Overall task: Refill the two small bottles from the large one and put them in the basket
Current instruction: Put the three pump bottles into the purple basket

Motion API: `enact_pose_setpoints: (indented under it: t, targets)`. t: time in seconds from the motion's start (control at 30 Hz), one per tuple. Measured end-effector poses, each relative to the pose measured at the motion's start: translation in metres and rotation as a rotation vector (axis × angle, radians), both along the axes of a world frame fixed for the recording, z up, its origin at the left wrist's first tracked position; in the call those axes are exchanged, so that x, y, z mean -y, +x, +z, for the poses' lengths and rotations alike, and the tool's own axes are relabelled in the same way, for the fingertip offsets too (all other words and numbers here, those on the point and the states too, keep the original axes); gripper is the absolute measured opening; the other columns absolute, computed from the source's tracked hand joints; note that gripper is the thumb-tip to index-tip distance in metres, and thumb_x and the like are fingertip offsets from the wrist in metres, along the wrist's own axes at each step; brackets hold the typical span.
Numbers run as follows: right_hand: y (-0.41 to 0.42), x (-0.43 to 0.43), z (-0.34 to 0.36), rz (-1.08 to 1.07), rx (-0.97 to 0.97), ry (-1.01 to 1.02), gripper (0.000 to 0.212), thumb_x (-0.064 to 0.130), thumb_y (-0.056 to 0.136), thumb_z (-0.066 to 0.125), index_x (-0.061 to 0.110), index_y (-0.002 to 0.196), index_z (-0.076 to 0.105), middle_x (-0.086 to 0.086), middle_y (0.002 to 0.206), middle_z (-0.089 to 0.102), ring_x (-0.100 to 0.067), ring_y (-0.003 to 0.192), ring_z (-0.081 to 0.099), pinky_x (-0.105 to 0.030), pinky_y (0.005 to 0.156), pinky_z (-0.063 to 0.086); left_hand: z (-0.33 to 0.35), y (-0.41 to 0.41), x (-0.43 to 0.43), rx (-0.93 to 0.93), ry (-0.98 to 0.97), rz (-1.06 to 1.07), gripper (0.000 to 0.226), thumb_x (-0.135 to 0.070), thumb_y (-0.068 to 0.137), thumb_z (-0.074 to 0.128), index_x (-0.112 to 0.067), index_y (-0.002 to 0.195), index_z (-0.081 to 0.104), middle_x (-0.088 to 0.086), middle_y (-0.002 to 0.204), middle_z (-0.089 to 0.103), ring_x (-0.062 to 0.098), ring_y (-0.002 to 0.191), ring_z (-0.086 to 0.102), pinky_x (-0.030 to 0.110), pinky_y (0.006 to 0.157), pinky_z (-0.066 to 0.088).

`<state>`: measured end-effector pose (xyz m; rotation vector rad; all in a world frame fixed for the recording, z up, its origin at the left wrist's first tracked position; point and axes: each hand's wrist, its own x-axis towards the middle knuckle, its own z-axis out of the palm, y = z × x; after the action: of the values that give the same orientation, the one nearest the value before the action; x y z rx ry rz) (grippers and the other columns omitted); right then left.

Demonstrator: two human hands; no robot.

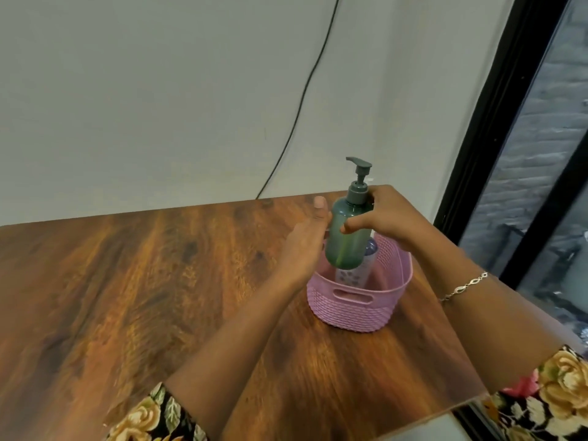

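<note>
A large green pump bottle is held upright just above the pink basket, its base over the basket's opening. My right hand grips its upper body, thumb across the front and fingers behind. On the bottle's left side lies my left hand, fingers straight and palm against or very near it. Inside the basket stands a small white bottle with a purple pattern and bluish cap, mostly hidden behind the green bottle. A thin white part shows behind the pump neck; I cannot tell what it is.
The basket stands near the far right corner of a wooden table. A black cable runs down the grey wall behind. A dark-framed window is on the right, close to the table's right edge.
</note>
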<state>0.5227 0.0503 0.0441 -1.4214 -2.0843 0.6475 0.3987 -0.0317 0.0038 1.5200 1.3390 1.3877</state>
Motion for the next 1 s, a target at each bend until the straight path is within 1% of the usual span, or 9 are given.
enact_pose_setpoints:
  t: [0.1,0.2,0.27,0.4,0.53,0.6,0.73,0.87,1.0]
  targets:
    - [0.008,-0.001,-0.01,0.0,0.025,-0.005,0.065,0.052,0.033,0.075,0.023,0.09,0.063,-0.001,0.094,0.066,-0.023,0.087,0.063,-0.045,0.08,0.054,-0.005,0.004,-0.002,-0.032,-0.062,-0.037,0.063,-0.045,0.098,0.008,-0.019,0.121,0.06,0.012,0.127,0.06,0.019,0.118,0.054,0.036,0.107,0.038]
    - [0.011,0.006,-0.018,0.011,-0.049,-0.087,0.051,0.016,0.058,0.082,0.012,0.104,0.061,-0.006,0.102,0.064,-0.024,0.095,0.06,-0.037,0.082,0.052,-0.004,0.003,-0.004,-0.06,-0.1,-0.078,0.067,-0.044,0.1,0.008,-0.01,0.114,0.064,0.012,0.118,0.064,0.011,0.104,0.059,0.033,0.105,0.04]
    - [0.013,0.005,-0.026,0.007,-0.07,-0.105,0.05,0.006,0.062,0.08,0.007,0.109,0.06,-0.008,0.105,0.063,-0.024,0.098,0.059,-0.034,0.084,0.049,-0.004,0.001,-0.009,-0.097,-0.137,-0.1,0.069,-0.046,0.099,0.008,-0.009,0.114,0.064,0.013,0.119,0.064,0.012,0.103,0.06,0.03,0.101,0.041]
    - [0.017,-0.002,-0.038,0.021,-0.082,-0.132,0.049,0.004,0.063,0.081,0.008,0.106,0.058,-0.004,0.103,0.061,-0.022,0.098,0.056,-0.03,0.08,0.046,-0.009,-0.008,-0.026,-0.23,-0.179,-0.156,0.08,-0.055,0.094,0.006,-0.007,0.118,0.064,0.012,0.123,0.063,0.021,0.114,0.059,0.032,0.101,0.044]
    - [0.021,-0.01,-0.047,0.028,-0.104,-0.165,0.054,0.005,0.062,0.082,0.009,0.111,0.058,-0.003,0.105,0.061,-0.021,0.1,0.057,-0.031,0.081,0.047,-0.015,-0.015,-0.04,-0.376,-0.114,-0.224,0.128,-0.093,0.053,-0.004,-0.004,0.111,0.067,0.007,0.113,0.067,0.014,0.103,0.063,0.016,0.086,0.044]
    - [0.023,-0.012,-0.051,0.032,-0.093,-0.176,0.054,0.007,0.064,0.081,0.012,0.113,0.057,0.001,0.104,0.058,-0.018,0.099,0.055,-0.024,0.073,0.045,-0.018,-0.019,-0.046,-0.425,-0.093,-0.264,0.14,-0.1,0.041,-0.006,-0.001,0.105,0.068,0.007,0.107,0.07,0.013,0.098,0.065,0.012,0.081,0.043]
    - [0.021,-0.014,-0.063,0.034,-0.093,-0.162,0.058,0.008,0.064,0.082,0.015,0.115,0.055,0.006,0.103,0.055,-0.013,0.098,0.052,-0.015,0.066,0.04,-0.023,-0.031,-0.061,-0.437,-0.128,-0.351,0.124,-0.1,0.044,-0.004,-0.005,0.087,0.062,0.015,0.094,0.067,0.022,0.087,0.064,0.018,0.084,0.046]
    - [0.018,-0.013,-0.072,0.016,-0.098,-0.154,0.068,0.009,0.062,0.083,0.015,0.122,0.052,0.008,0.109,0.053,-0.01,0.102,0.049,-0.021,0.082,0.038,-0.022,-0.041,-0.071,-0.481,-0.18,-0.423,0.125,-0.091,0.055,-0.004,0.003,0.099,0.066,0.01,0.103,0.068,0.016,0.092,0.063,0.013,0.081,0.043]
    - [0.018,-0.012,-0.077,0.002,-0.09,-0.16,0.065,0.011,0.061,0.085,0.016,0.118,0.055,0.009,0.112,0.058,-0.007,0.102,0.051,-0.017,0.08,0.04,-0.022,-0.045,-0.077,-0.482,-0.219,-0.539,0.119,-0.093,0.055,-0.004,-0.004,0.098,0.063,0.008,0.092,0.057,0.024,0.087,0.056,0.022,0.081,0.04]
